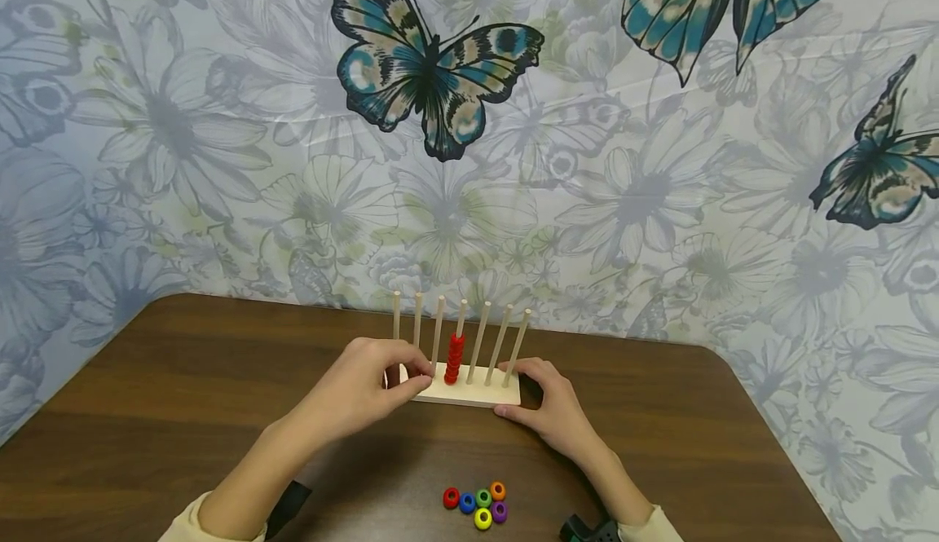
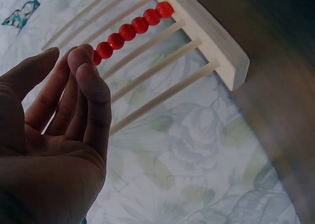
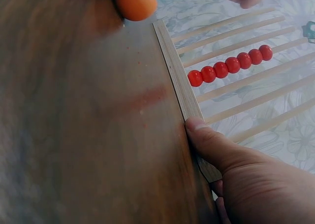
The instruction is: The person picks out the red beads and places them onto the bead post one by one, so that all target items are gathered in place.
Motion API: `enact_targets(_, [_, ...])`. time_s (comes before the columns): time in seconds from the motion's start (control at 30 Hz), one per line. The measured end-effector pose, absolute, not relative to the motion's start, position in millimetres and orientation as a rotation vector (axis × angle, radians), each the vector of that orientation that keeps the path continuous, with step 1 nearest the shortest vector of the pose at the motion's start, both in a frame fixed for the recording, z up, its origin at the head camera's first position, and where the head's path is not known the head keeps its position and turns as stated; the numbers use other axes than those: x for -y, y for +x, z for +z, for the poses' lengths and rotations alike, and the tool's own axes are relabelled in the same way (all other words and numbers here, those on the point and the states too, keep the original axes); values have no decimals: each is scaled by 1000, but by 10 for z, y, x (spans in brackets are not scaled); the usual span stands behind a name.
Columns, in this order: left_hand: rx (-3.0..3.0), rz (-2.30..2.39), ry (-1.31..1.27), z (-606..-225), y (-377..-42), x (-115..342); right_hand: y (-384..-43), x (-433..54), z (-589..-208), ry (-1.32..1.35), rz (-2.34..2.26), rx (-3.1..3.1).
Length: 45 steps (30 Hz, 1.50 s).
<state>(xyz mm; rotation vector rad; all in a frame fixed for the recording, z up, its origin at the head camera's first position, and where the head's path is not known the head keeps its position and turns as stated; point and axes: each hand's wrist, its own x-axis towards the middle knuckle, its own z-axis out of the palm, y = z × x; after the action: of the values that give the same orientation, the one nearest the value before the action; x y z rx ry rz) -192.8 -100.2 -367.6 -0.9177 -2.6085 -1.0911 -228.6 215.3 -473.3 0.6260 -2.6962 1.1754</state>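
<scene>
A pale wooden peg board (image 1: 460, 396) stands on the table with several upright pegs in a row. Red beads (image 1: 454, 359) are stacked on the middle peg, whose top stays bare. My right hand (image 1: 553, 412) grips the board's right end, its thumb (image 3: 211, 140) along the front edge. On the other side my left hand (image 1: 359, 383) is in front of the left pegs, fingers loosely bent. A gap shows between its thumb (image 2: 37, 69) and fingertips, and I see no bead there. In the head view it hides part of the board's left end.
Loose beads lie in a cluster near the table's front: red (image 1: 451, 498), blue (image 1: 467, 503), green (image 1: 483, 498), orange (image 1: 498, 491), purple (image 1: 500, 513) and yellow (image 1: 482, 518). Behind the brown table (image 1: 220, 363) hangs a butterfly-patterned cloth (image 1: 660, 200).
</scene>
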Motion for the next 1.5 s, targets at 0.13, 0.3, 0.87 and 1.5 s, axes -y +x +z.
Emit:
enact_targets(0.13, [2719,-1146,-1072,-3739,-1940,1008,-2288,-2154,-4744,628,1174,2695])
enact_targets(0.3, [2906,-1189,-1343,-3804,-1923,976,-2294,-2158,-4735,634,1181,2684])
enact_targets(0.87, [3075,-1235,-1421,-4039,-1743,685,-2308,-2174,-4746,620,1188,2688])
enact_targets(1.5, [3013,-1238,-1403,-4167,-1708,570,-2287,-2150,-4726,618,1204,2698])
